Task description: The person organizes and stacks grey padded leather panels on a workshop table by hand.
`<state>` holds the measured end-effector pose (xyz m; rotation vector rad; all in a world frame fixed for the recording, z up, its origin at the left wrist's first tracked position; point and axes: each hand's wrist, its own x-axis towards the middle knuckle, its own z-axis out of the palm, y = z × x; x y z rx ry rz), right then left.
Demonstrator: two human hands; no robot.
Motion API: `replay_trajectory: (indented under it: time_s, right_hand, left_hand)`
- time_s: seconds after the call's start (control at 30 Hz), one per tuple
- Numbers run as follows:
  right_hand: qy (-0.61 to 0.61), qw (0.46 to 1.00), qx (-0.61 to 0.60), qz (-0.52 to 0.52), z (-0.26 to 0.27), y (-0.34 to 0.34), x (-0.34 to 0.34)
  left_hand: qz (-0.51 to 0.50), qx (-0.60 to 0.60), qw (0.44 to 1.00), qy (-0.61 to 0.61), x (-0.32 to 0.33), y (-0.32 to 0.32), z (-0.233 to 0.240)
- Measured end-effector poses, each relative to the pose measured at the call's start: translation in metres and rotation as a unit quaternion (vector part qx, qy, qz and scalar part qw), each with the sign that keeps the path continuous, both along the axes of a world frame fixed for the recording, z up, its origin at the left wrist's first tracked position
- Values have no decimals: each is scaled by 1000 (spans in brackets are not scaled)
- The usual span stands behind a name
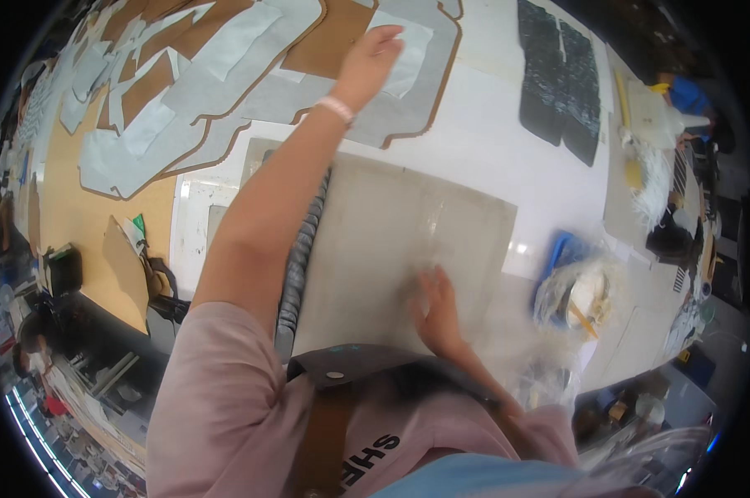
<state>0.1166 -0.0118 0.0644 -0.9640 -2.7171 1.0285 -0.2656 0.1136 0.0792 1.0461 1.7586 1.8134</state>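
My left hand reaches out over the far pieces, fingers partly curled, above a pale backing sheet on a grey-faced, brown-edged cut piece. Whether it pinches anything cannot be told. Beside it lies a brown panel. My right hand, blurred, is over a flat grey board near my body, with fingers apart and nothing visible in it. A row of dark grey rounded pieces runs along the board's left edge, partly behind my left forearm.
More brown and grey cut pieces overlap at the far left. Two dark textured panels lie at the far right. A plastic-wrapped container with a yellow-handled tool stands by a blue tray at right. A bent tan sheet rises at left.
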Motion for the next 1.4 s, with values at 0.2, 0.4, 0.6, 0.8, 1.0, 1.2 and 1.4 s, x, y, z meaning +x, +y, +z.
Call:
replay_trajectory:
  time_s: [0.2, 0.4, 0.6, 0.8, 1.0, 1.2, 1.4]
  right_hand:
    - [-30, 999, -25, 10, 20, -76, 75]
    - [-182, 979, 51, 82, 14, -129, 92]
    - [-248, 952, 48, 173, 57, -172, 55]
    - [-219, 953, -13, 207, 59, -212, 14]
    - [-149, 949, -261, 93, 31, -220, -18]
    - [62, 784, -549, -284, 5, -199, -83]
    - [83, 801, -496, -323, -30, -168, -121]
  left_hand:
    - [144, -95, 979, -109, 33, -258, 0]
    - [274, -209, 938, -46, 132, -486, -59]
    - [246, -246, 937, -14, 176, -537, -38]
    - [183, -283, 941, 33, 155, -550, -47]
    - [82, -285, 955, 11, 133, -537, -64]
    - [15, -292, 952, 92, 80, -487, -75]
    - [-19, -263, 947, 181, 48, -441, -64]
